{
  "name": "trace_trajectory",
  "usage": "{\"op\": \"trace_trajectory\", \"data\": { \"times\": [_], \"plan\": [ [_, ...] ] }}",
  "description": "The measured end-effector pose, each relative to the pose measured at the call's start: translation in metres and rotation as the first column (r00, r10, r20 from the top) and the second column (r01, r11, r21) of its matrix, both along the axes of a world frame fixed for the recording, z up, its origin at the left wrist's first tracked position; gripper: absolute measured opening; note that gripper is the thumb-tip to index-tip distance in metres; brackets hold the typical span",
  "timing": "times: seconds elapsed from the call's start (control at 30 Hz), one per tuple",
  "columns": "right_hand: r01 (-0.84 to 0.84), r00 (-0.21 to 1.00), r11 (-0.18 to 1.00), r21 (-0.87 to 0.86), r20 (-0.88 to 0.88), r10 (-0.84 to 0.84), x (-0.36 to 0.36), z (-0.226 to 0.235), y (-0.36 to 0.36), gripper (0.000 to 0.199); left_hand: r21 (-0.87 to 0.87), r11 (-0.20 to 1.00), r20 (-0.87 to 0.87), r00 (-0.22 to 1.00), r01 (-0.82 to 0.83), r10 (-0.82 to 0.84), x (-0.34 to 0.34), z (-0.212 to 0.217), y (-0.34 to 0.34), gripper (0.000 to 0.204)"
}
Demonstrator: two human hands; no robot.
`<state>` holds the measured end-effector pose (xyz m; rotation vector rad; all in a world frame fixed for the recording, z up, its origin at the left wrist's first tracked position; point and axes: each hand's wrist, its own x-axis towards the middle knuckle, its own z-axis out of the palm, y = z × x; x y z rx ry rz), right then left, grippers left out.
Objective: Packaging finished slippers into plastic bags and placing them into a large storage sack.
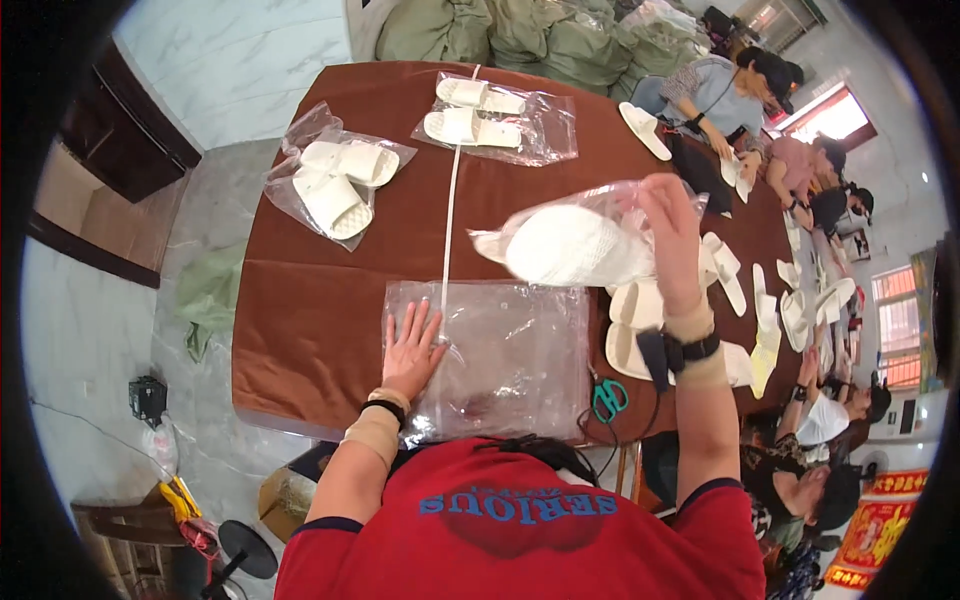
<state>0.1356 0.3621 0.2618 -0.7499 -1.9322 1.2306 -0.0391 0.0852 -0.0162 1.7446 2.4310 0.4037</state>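
Brown tabletop (320, 300) fills mid-frame, marble floor at left, green sacks at the top edge, other workers seated along the right side. Left hand (412, 352) lies flat, fingers spread, pressing a stack of clear plastic bags (500, 355) at lower centre; its grip is open, holding nothing. Right hand (672, 235) is raised at centre right, grip closed on a clear bag with white slippers inside (570, 245), held above the tabletop, not touching it. Two finished slipper packs sit at upper left (338, 180) and upper centre (495, 115), with a white strip (450, 200) running between them. Loose white slippers (630, 325) lie just right of the bag stack; green-handled scissors (608, 398) rest near the front edge. Step in hand looks like bagging: pair is in the bag, lifted clear. Next move likely calls for setting the filled bag down with the finished packs while the left hand keeps the stack pinned.
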Motion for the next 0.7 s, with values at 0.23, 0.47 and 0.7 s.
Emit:
{"op": "trace_trajectory", "data": {
  "times": [0.23,0.47,0.7],
  "plan": [
    [-0.358,0.904,0.85,0.385,0.372,0.213,0.105,-0.065,-0.159,0.011,-0.232,0.972,-0.138,0.989,0.027,-0.061,-0.001,-0.018,-0.014,0.06],
    [0.243,0.882,0.955,-0.169,0.448,-0.145,0.166,-0.162,-0.126,0.013,-0.121,0.989,-0.174,0.979,0.085,-0.105,0.011,0.023,-0.013,0.048],
    [0.276,0.678,0.96,0.05,0.698,-0.231,0.117,-0.222,-0.1,0.032,-0.001,1.0,-0.101,0.995,-0.005,0.005,0.005,-0.01,-0.011,0.051]
  ]
}}
